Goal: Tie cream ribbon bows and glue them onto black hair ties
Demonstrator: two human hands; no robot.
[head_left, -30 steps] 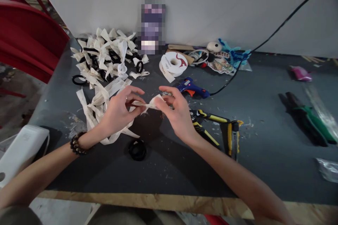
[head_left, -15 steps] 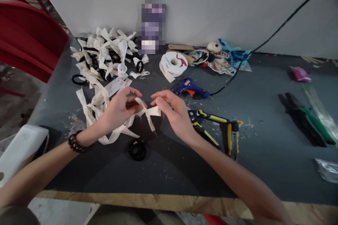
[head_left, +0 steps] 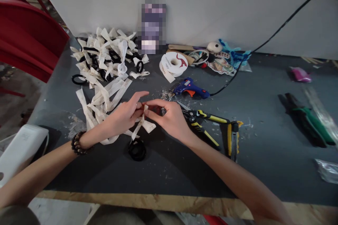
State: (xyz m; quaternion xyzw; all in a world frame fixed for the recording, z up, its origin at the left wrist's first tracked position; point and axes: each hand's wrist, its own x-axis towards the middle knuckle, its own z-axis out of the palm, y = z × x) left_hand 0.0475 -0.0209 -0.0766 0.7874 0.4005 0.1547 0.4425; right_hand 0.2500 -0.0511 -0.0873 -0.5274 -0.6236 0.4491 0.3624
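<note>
A white ribbon bow (head_left: 148, 126) hangs between my two hands over the dark table. My left hand (head_left: 129, 114) pinches it from the left, thumb and finger closed on the ribbon. From the right, the thumb and index finger of my right hand (head_left: 169, 117) are closed on the bow's upper part. Just below the bow lie several black hair ties (head_left: 137, 149) in a small stack. Loose white ribbon strips (head_left: 96, 95) are spread beside and partly under my left hand and forearm.
A pile of bows on hair ties (head_left: 105, 52) is at the back left. Beyond my hands are a ribbon roll (head_left: 174, 64) and a blue glue gun (head_left: 191, 88) with a cord. Yellow-black pliers (head_left: 203, 117), a utility knife (head_left: 233, 140) and green-handled pliers (head_left: 308, 121) lie to the right.
My right hand has moved left and closed on the ribbon, which it was beside before. The bow has turned and hangs lower. My hands are now together.
</note>
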